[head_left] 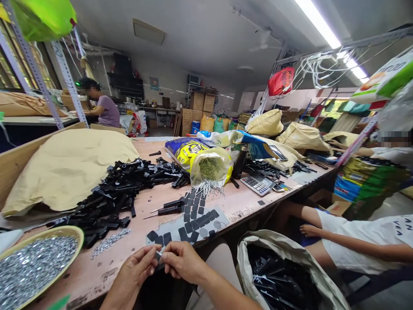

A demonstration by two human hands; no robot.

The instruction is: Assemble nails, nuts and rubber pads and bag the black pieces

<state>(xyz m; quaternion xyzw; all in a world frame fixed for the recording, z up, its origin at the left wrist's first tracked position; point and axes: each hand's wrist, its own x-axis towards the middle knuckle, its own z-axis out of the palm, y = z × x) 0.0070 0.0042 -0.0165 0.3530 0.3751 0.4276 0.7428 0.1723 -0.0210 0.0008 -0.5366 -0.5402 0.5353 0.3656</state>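
My left hand [137, 269] and my right hand [181, 259] meet at the table's near edge, both pinched on one small dark part [158, 255] between their fingertips. Just beyond them lies a grey sheet [190, 224] covered with several small black pads. A large pile of black plastic parts [119, 193] spreads over the wooden table [106, 262] behind that. Two awl-like tools with black handles [169, 206] lie beside the sheet.
A bowl of small silver metal pieces [35, 262] sits at near left. A bag of nails [209, 168] and a calculator [257, 184] stand mid-table. An open sack of black parts [277, 275] sits below right. A seated person's arm [342, 243] reaches in at right; another person [103, 107] sits far left.
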